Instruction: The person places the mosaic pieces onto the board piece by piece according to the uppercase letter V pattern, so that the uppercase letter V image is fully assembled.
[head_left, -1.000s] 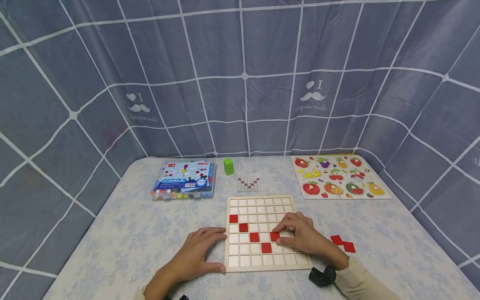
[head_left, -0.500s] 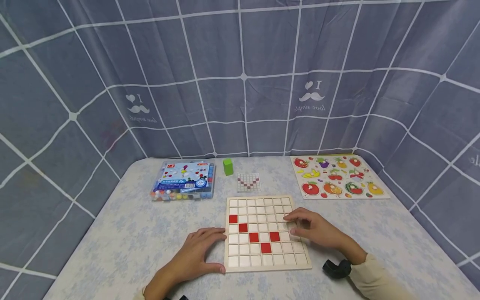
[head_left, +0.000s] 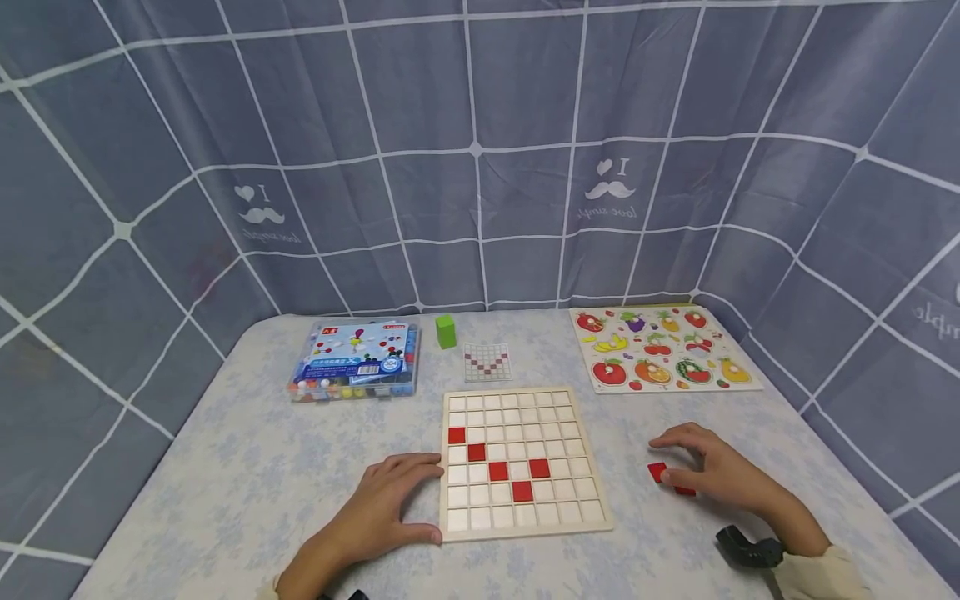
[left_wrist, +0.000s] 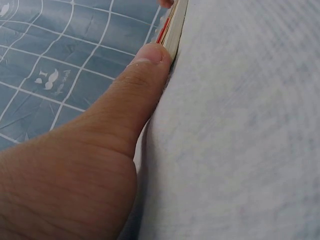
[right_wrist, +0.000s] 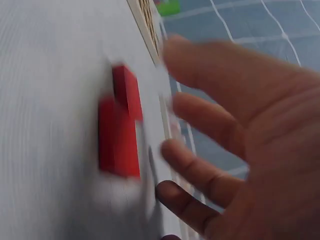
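Observation:
A wooden grid board (head_left: pixel 528 530) lies on the table with white squares and several red square tiles (head_left: pixel 522 491) set in a check-mark-like line. My left hand (head_left: pixel 386 508) rests at the board's left side, fingers spread. In the left wrist view, its thumb (left_wrist: pixel 125 95) lies against the board's edge (left_wrist: pixel 175 32). Right of the board, my right hand (head_left: pixel 716 471) hovers over two loose red tiles (head_left: pixel 657 472), thumb and fingers apart. The right wrist view has both tiles (right_wrist: pixel 119 140) on the tablecloth beside the spread fingers, partly blurred.
Behind the board lies a small printed pattern card (head_left: pixel 487 362), with a green block (head_left: pixel 446 332) near it. A clear plastic box of coloured parts (head_left: pixel 355 360) stands back left. A fruit puzzle board (head_left: pixel 663 350) lies back right, before a blue-grey curtain (head_left: pixel 525 200).
My right hand has left the board and moved right to the loose red tiles. The left hand stays at the board's edge. The head view has shifted slightly.

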